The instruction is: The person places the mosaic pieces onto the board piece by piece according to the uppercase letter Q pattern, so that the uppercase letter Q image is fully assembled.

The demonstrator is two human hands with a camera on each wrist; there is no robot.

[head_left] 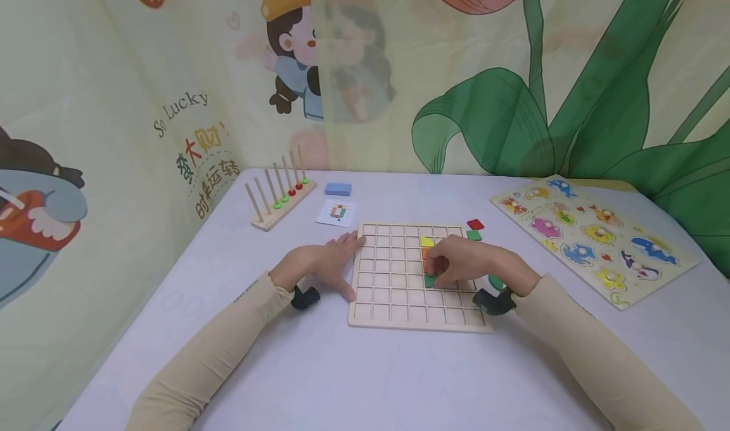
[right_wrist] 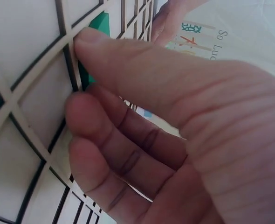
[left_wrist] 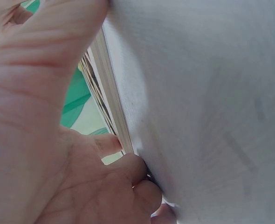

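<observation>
A wooden grid board (head_left: pixel 419 328) lies on the white table. My left hand (head_left: pixel 327 260) rests at its left edge, fingers and thumb spread against the frame; the left wrist view shows those fingers (left_wrist: pixel 128 170) by the board's side. Over the grid, my right hand (head_left: pixel 467 258) has thumb and fingers bent around a green square tile (head_left: pixel 430 281). In the right wrist view the thumb tip covers part of this green tile (right_wrist: pixel 100 25) at a cell. Above it in the same column sit a yellow tile (head_left: pixel 427 241) and an orange tile (head_left: pixel 424 253), partly hidden by the hand.
Loose red (head_left: pixel 475 224) and green (head_left: pixel 473 235) tiles lie past the board's right corner; a green piece (head_left: pixel 496 283) shows beside the right wrist. A pattern card (head_left: pixel 338 213), a blue block (head_left: pixel 338 189) and a peg rack (head_left: pixel 283 204) stand back left. An animal puzzle board (head_left: pixel 587 234) lies right.
</observation>
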